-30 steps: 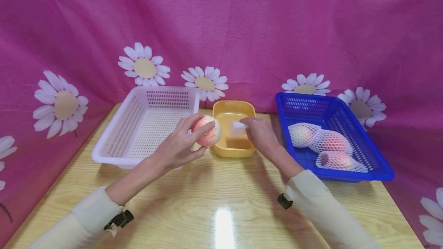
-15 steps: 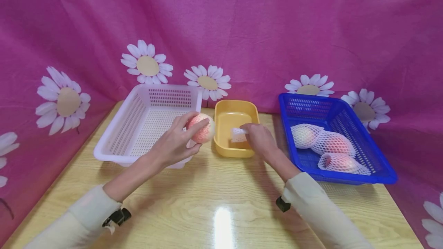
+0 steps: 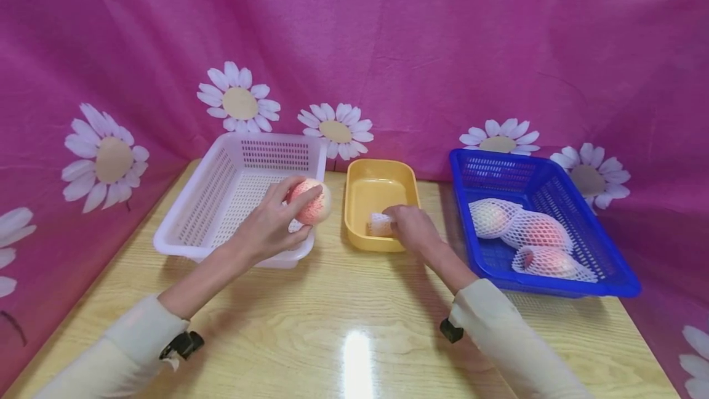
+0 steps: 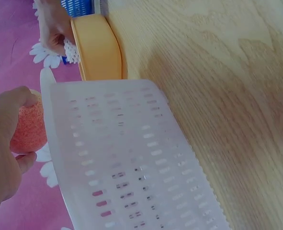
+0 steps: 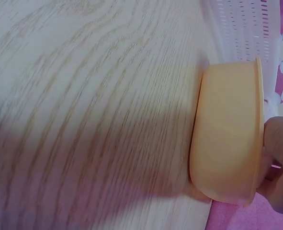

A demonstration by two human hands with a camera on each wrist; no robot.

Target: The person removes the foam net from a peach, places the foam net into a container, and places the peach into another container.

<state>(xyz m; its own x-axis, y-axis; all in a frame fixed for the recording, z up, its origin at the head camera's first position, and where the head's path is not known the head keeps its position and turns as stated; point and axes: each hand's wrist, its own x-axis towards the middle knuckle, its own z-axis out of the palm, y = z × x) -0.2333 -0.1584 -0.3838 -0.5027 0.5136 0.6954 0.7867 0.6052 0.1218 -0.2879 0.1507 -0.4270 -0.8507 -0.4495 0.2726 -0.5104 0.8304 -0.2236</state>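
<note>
My left hand point(image 3: 268, 217) grips a bare pink and cream peach point(image 3: 310, 202) between thumb and fingers, above the right edge of the white basket point(image 3: 277, 156). In the left wrist view the peach point(image 4: 30, 125) shows beside the basket's rim, partly covered by the fingers. Over the yellow container point(image 3: 379, 189), my right hand point(image 3: 412, 226) pinches a white foam fruit net point(image 3: 379, 225), which hangs low inside the container. The right wrist view shows the right hand point(image 5: 280, 160) at the container's rim, with most of the net hidden.
On the right stands a blue basket point(image 3: 498, 185) with three peaches point(image 3: 537, 231) in white foam nets. A pink cloth point(image 3: 410, 66) with printed daisies hangs behind the wooden table point(image 3: 310, 325). The yellow container sits between the two baskets.
My left hand has carried the peach leftward, from beside the yellow container to over the white basket's edge. My right hand has lowered the foam net into the yellow container.
</note>
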